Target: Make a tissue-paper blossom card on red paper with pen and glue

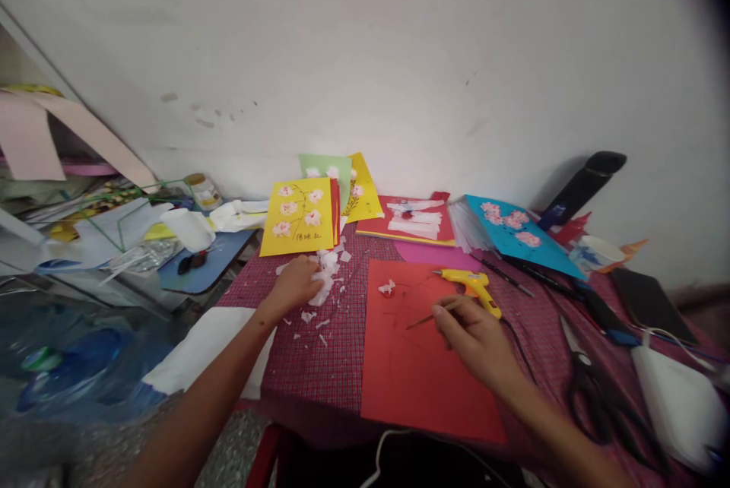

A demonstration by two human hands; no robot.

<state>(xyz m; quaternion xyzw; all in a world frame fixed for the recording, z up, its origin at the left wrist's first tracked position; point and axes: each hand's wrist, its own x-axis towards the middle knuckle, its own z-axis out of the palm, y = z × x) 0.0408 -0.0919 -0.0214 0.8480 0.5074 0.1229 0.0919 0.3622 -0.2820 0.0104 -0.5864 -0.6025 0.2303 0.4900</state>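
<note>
My left hand (297, 284) reaches into a small pile of torn white paper scraps (326, 286), its fingers drawn together at the scraps. The fingertips are partly hidden. Between the fingers of my right hand (476, 332) is a thin brown stick (423, 319), its tip pointing down-left over a red sheet (422, 389). That sheet carries faint drawn lines and, near its upper left, one crumpled white paper flower (387, 288). A yellow glue gun (471, 285) lies across the sheet's upper right corner, just beyond my right hand.
A yellow card (299, 218) with paper flowers stands behind the scraps. Blue card (513, 233) rests at back right. Black scissors (598, 397) and a white box (678, 404) lie right. A blue stool (194, 264) and a large water bottle (74, 362) are left.
</note>
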